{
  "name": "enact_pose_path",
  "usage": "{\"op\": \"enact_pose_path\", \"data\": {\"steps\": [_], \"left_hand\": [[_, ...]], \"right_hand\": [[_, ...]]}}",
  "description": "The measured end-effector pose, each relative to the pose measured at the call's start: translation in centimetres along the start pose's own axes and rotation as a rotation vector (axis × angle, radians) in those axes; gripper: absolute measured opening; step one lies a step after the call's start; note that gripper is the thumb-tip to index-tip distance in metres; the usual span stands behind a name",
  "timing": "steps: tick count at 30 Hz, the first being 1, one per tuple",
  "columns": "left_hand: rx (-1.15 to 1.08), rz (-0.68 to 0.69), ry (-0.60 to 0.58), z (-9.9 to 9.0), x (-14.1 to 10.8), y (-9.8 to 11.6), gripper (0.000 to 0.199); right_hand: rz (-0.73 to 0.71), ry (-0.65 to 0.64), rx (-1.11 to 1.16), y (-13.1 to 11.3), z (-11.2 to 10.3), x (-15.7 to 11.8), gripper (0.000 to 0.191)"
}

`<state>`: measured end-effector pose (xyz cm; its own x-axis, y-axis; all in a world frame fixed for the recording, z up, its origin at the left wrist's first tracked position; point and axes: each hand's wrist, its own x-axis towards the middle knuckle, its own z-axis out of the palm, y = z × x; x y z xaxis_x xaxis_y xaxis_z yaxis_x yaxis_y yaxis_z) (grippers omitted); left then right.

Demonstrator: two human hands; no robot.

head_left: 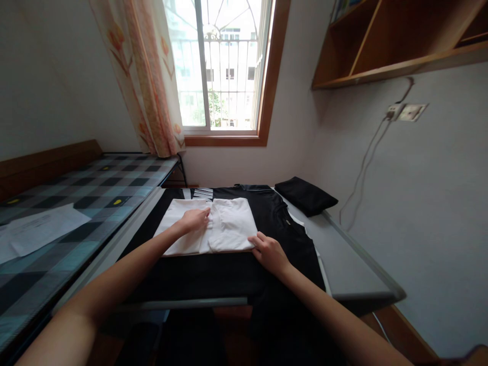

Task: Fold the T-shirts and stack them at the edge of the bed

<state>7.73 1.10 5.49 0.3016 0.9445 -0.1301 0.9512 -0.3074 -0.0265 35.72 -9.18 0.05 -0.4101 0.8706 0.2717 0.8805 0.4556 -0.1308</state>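
Observation:
A white shirt (233,223), folded into a flat rectangle with a gap down its middle, lies on a spread black T-shirt (295,249). My left hand (195,219) rests over the middle of the white shirt, its fingers pinched at the inner folded edge. At the shirt's near right corner, my right hand (269,252) grips the cloth between thumb and fingers. The black T-shirt's neckline points right, and white cloth shows beneath its right edge. What lies under my left palm is hidden.
A folded black garment (306,196) sits at the table's far right. The grey table (354,264) meets the right wall. A bed with a checked cover (114,178) stands left, with paper sheets (41,230) on it. A shelf (366,76) hangs above right; cables (368,157) dangle below it.

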Motion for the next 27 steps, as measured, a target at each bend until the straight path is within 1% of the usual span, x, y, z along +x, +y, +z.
{"op": "enact_pose_path", "data": {"steps": [3, 7, 11, 14, 18, 23, 27], "left_hand": [[0.026, 0.015, 0.019, 0.4, 0.2, 0.1, 0.030], [-0.018, -0.019, 0.057, 0.9, 0.2, 0.2, 0.030], [-0.009, -0.019, 0.079, 0.8, 0.2, 0.4, 0.030], [-0.017, -0.009, 0.079, 0.8, 0.3, 0.8, 0.026], [-0.050, -0.042, 0.074, 0.9, 0.7, 1.5, 0.023], [-0.060, -0.060, 0.080, 1.0, 1.1, 1.8, 0.025], [-0.067, -0.052, 0.095, 1.3, 0.9, 1.7, 0.027]], "right_hand": [[-0.002, 0.001, 0.001, 0.0, 0.1, 0.0, 0.026], [-0.006, -0.002, 0.004, 0.1, 0.1, 0.0, 0.025], [-0.004, -0.002, 0.010, 0.1, 0.1, 0.0, 0.025], [-0.001, -0.011, 0.008, 0.1, 0.0, 0.0, 0.025], [-0.001, -0.007, 0.012, 0.1, 0.0, 0.0, 0.025], [0.003, -0.005, 0.008, 0.1, 0.1, 0.0, 0.024], [0.002, -0.003, 0.012, 0.1, 0.1, 0.0, 0.024]]}}
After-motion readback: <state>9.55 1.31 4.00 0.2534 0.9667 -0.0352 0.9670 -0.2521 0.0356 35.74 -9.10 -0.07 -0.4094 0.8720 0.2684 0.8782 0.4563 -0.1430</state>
